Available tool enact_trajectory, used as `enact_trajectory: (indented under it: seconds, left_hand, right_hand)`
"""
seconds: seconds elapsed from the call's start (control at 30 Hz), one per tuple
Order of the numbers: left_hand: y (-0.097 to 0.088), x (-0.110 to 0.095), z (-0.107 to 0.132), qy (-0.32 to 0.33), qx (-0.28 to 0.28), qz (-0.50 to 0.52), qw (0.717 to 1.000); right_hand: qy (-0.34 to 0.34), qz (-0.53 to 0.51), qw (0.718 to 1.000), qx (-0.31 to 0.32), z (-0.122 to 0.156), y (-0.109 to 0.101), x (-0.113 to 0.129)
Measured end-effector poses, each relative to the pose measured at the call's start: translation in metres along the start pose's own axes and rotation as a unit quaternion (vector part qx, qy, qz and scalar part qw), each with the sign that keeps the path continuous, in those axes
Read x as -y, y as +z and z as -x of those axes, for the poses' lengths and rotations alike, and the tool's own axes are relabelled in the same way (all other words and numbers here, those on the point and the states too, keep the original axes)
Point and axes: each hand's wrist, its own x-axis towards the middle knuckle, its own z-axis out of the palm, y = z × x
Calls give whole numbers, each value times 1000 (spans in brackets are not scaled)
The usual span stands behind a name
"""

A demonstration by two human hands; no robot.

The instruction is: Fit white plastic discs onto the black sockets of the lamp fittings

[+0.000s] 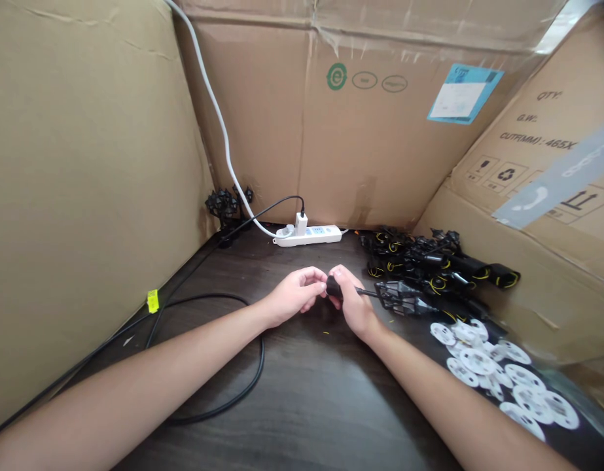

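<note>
A black miniature street lamp (367, 292) lies sideways in my right hand (355, 302), whose fingers wrap round its stem close to the base. Its lantern heads (402, 297), with clear panes, stick out to the right past that hand. The dark round base (333, 286) faces left. At that base my left hand (302, 293) has its thumb and fingers curled together, the tips against the rim. Whether a small part sits between those fingertips is hidden. Both hands are a little above the dark wooden table (302, 405).
More black lamp parts with yellow wires (429, 258) are heaped at the right. Several white discs (478, 360) lie in front of them. A white power strip (309, 235) with a plugged-in adapter stands behind. A black cable (223, 413) loops at left. Cardboard walls (282, 118) enclose the table.
</note>
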Motion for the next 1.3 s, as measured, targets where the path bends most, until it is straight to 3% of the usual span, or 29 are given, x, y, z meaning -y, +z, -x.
enact_trajectory:
  seconds: [0.83,1.3]
  left_hand:
    - [-2,-4,1,-48,22,74,996]
    - [-4,-2,0,-32,22,87,995]
  right_hand:
    - [-32,10,999,16,-1,-3,1]
    - [-14,4,1000,26,-1,-3,3]
